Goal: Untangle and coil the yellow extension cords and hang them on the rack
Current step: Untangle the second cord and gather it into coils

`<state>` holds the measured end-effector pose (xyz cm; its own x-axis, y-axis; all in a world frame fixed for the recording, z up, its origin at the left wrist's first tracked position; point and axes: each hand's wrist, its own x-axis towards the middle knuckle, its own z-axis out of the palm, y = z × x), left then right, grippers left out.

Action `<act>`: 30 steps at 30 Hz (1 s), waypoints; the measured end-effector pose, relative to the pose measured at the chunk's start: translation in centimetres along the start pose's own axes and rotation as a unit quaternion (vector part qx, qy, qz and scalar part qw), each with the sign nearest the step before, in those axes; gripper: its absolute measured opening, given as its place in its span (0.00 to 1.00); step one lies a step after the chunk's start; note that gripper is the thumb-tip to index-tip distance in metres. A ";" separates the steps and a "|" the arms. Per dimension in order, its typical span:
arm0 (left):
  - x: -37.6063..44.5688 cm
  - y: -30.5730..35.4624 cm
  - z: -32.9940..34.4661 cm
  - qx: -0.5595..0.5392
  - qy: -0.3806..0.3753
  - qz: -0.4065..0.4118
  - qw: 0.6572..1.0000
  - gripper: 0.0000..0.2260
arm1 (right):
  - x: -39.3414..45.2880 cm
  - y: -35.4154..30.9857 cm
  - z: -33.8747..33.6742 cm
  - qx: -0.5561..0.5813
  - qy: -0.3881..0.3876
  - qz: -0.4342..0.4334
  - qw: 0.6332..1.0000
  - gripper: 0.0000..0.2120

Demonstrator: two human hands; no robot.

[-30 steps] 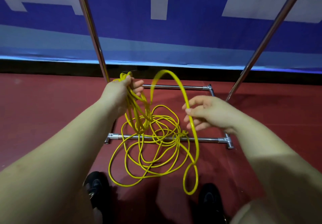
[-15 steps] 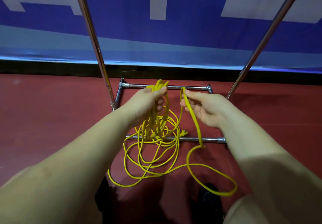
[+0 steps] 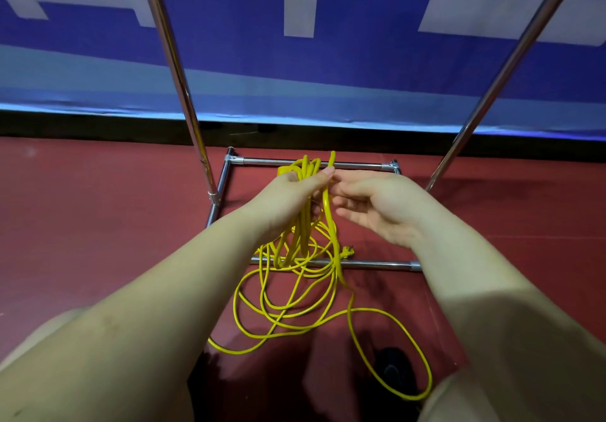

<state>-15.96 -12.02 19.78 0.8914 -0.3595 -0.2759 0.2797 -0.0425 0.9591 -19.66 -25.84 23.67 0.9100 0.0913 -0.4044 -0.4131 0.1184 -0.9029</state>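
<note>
Two hands [image 3: 296, 201] [image 3: 377, 205], one yellow cord [image 3: 331, 224].

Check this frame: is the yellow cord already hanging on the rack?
No: the yellow cord hangs bunched from the left hand, its loose loops trailing on the red floor across the rack base.

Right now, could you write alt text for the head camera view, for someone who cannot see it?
A person's left hand grips a bunch of yellow extension cord loops while the right hand, fingers relaxed, passes over another strand. The remaining cord trails in loose loops on the red floor, across the base of a chrome rack.
</note>
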 end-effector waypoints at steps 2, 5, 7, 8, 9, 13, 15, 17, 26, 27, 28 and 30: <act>0.0 0.0 0.0 0.008 -0.007 -0.001 1.000 0.12 | 0.0 0.3 0.2 -0.023 0.013 -0.008 1.000 0.11; -0.2 0.1 0.1 -0.003 0.013 0.003 1.000 0.08 | 0.1 0.4 0.2 -0.072 0.032 -0.021 0.997 0.11; -0.2 0.3 0.3 -0.044 0.032 0.001 0.999 0.09 | 0.1 0.6 0.0 -0.124 0.035 -0.040 0.991 0.14; -0.1 0.4 0.2 -0.075 0.036 -0.001 0.997 0.10 | 0.0 0.7 -0.1 -0.169 0.034 -0.046 0.984 0.14; 0.0 0.5 0.1 -0.105 0.036 -0.007 0.994 0.11 | -0.1 1.0 -0.1 -0.230 0.026 -0.048 0.972 0.14; 0.5 1.3 -0.9 -0.241 0.062 -0.030 0.968 0.13 | -0.3 2.7 -0.3 -0.485 -0.100 -0.014 0.869 0.10; 0.7 1.6 -1.6 -0.304 0.088 -0.025 0.948 0.13 | -0.3 3.5 -0.4 -0.517 -0.166 0.020 0.839 0.09; 0.9 2.0 -2.5 -0.343 0.120 -0.016 0.931 0.14 | -0.3 3.9 -0.8 -0.571 -0.202 0.048 0.795 0.11; 0.7 2.1 -5.1 -0.303 0.129 0.020 0.944 0.14 | 0.1 2.7 -4.6 -0.379 0.032 0.104 0.919 0.08; 0.6 2.1 -4.8 -0.280 0.129 0.029 0.951 0.13 | 0.0 2.4 -4.6 -0.294 0.054 0.101 0.949 0.07; 0.4 2.0 -4.6 -0.255 0.128 0.042 0.958 0.11 | -0.2 2.0 -4.5 -0.201 0.068 0.098 0.972 0.07; 0.1 1.7 -3.9 -0.172 0.120 0.062 0.976 0.06 | -0.4 1.3 -4.0 -0.019 0.074 0.098 0.992 0.07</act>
<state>-14.01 -8.50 21.18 0.9723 -0.1112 -0.2057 0.2309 0.3170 0.9199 -20.44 -29.64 22.14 0.8082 -0.0370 -0.5877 -0.5843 0.0741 -0.8082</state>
